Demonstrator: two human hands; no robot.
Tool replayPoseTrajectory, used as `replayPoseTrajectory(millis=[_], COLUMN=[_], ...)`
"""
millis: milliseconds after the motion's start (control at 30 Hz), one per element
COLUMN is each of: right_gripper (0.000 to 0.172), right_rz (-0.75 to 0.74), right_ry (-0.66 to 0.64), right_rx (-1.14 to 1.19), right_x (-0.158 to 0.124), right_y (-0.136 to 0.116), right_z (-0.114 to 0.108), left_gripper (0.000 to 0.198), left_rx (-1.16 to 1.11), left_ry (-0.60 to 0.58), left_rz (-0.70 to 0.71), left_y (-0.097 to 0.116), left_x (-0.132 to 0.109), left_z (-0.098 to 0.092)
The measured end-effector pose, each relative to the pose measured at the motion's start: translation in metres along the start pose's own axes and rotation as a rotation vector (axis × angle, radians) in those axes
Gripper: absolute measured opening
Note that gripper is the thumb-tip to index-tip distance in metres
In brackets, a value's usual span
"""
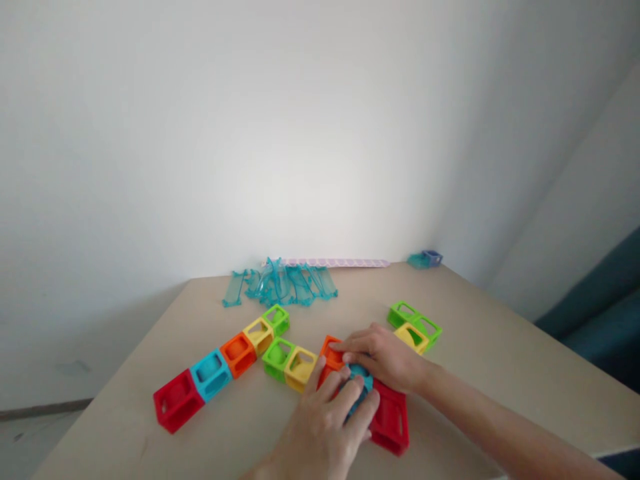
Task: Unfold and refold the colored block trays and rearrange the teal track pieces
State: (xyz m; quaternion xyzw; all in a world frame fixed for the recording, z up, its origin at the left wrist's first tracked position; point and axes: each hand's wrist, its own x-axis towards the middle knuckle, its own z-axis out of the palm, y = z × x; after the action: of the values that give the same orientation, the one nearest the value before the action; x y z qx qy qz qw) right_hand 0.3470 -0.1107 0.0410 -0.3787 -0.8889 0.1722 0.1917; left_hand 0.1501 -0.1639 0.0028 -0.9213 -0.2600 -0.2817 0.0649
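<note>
My left hand [333,417] comes from below, its fingers curled over an open-sided blue block [361,377]. Its thumb side lies along an orange block [330,350]. From the right, my right hand [383,357] presses against the far side of the blue block, with a finger reaching onto the orange one. Both hands are closed around this part of a row. A larger red block [391,420] sits at the right end. A yellow block [301,369] and a green block [279,357] extend the row leftward. Fingers hide much of the blue block.
A second row, with a red block [179,400] nearest, lies left. Beyond my right hand are a yellow block [413,337] and green blocks [415,320]. Clear teal plastic pieces [285,283], a pale purple strip [335,263] and a dark blue piece [432,258] lie by the wall.
</note>
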Motion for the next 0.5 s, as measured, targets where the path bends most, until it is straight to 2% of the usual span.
replayPoseTrajectory(millis=[267, 500], right_gripper=[0.036, 0.038], right_rz=[-0.088, -0.023], right_ry=[-0.05, -0.031], right_rx=[0.076, 0.047], right_x=[0.01, 0.007], right_y=[0.015, 0.021], right_z=[-0.002, -0.006], left_gripper=[0.037, 0.04], left_rx=[-0.077, 0.026], left_ry=[-0.1, 0.038], left_rz=[-0.015, -0.02], left_y=[0.002, 0.007], left_x=[0.001, -0.009], left_z=[-0.012, -0.008])
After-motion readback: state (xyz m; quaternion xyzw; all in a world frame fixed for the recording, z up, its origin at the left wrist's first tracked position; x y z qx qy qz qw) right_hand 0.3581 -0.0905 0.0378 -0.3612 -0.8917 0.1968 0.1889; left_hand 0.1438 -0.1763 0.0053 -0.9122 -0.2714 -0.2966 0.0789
